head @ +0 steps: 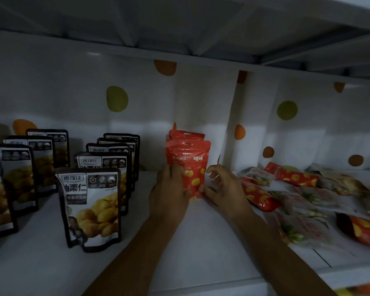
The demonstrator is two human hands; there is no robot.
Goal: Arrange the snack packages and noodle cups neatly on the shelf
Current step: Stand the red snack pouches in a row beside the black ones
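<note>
Left of the fingers, black bags [90, 201] in neat rows: done. Between the fingers, red bag [188, 154] upright, left hand [169, 189] and right hand [224, 189] gripping its sides. Right of the fingers, messy pile of bags [297, 199] lying flat: not done.

Shelf survey: I am logging one white board carrying three groups of stock.

I am seeing the white shelf [201, 242] bearing dark pouches [90, 208] on its left side. They are standing upright in two files running front to back, each pouch sitting close behind the next and all facing forward. At the middle, towards the back, a front red pouch [189, 159] is standing upright with a second red pouch [186, 133] standing directly behind it and peeking over its top. On the right side, a loose heap of packets [297, 199], some red and some pale, is lying flat, with packets overlapping at mixed angles; the nearer ones are blurring out for me.
</note>
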